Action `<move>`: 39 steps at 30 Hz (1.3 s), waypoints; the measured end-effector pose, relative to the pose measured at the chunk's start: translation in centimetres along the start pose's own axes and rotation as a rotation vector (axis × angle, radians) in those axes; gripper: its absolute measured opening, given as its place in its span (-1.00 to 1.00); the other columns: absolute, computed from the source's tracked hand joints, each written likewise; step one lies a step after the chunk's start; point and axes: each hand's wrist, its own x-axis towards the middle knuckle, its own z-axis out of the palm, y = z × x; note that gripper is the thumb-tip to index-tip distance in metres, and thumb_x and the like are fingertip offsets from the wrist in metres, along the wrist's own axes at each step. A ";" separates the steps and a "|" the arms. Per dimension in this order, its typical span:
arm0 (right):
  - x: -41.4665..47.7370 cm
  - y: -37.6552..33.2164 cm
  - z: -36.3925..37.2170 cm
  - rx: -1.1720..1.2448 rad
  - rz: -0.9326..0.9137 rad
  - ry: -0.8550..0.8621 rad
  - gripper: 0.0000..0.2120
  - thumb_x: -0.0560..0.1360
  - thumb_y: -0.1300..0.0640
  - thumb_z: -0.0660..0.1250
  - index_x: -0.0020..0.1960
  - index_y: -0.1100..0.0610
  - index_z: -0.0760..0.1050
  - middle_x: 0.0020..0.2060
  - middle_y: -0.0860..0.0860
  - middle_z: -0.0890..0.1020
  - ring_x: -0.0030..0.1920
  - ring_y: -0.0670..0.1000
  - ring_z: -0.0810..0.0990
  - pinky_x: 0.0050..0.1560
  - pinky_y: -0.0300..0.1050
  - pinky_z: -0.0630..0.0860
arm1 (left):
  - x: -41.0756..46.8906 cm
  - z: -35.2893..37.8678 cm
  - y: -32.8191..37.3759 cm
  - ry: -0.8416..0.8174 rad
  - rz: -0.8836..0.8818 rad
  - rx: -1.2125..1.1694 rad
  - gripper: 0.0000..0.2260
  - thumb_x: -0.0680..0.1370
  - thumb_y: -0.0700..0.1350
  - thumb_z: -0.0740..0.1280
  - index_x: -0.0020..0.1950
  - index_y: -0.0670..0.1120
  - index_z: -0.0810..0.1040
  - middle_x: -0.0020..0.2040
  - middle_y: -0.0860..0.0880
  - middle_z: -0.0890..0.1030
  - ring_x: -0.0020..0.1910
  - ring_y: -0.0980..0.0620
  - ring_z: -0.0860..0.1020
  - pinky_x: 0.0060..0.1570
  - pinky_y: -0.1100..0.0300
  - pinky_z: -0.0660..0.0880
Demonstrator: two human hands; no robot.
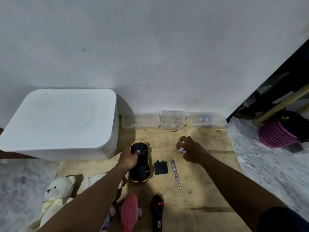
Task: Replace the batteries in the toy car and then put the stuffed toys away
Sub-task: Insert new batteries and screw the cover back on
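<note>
Stage: battery swap midway | left hand [128, 159] grips upturned toy car [142, 171] on plywood board [200, 181] | right hand [190, 149] pinches batteries [181, 150] nearby | battery cover [161, 167] off, screwdriver [175, 174] alongside | left: refit cover, stow stuffed toys [56, 193]

The scene is dimly lit, with a brighter patch seen on the pale plywood surface [200, 166]. Shadows are thrown rightward from the large white plastic box [58, 121] onto the white wall [167, 47]. The edges are bent by wide-angle distortion, and the pink ribbed basket [275, 136] is smeared, perhaps by motion.
</note>
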 end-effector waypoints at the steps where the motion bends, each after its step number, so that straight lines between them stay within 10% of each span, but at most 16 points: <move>1: -0.1 0.1 0.4 0.010 0.006 0.023 -0.59 0.40 0.26 0.45 0.20 0.03 0.49 0.36 0.06 0.39 0.32 0.10 0.38 0.04 -0.03 0.59 | 0.2 0.0 -0.1 -0.001 -0.008 -0.012 -0.49 0.62 -0.03 0.32 0.55 -0.01 0.30 0.41 -0.17 0.49 0.34 -0.23 0.49 0.34 -0.08 0.45; 10: 0.5 -1.1 1.9 0.058 0.116 0.114 -0.66 0.43 0.31 0.34 0.18 0.14 0.45 0.18 0.10 0.42 0.13 0.12 0.45 -0.19 -0.14 0.51 | 1.2 0.1 -1.2 0.010 -0.058 -0.149 -0.50 0.56 0.01 0.39 0.48 0.02 0.39 0.29 -0.15 0.60 0.21 -0.20 0.59 0.26 -0.13 0.53; 39: 0.6 -2.8 3.2 0.006 0.179 0.182 -0.65 0.52 0.21 0.31 0.30 0.08 0.46 0.30 0.13 0.44 0.09 0.16 0.55 -0.07 -0.09 0.51 | -0.6 0.0 -0.9 -0.003 -0.041 -0.223 -0.56 0.61 -0.07 0.35 0.48 0.04 0.38 0.23 -0.17 0.61 0.15 -0.16 0.61 0.22 -0.04 0.55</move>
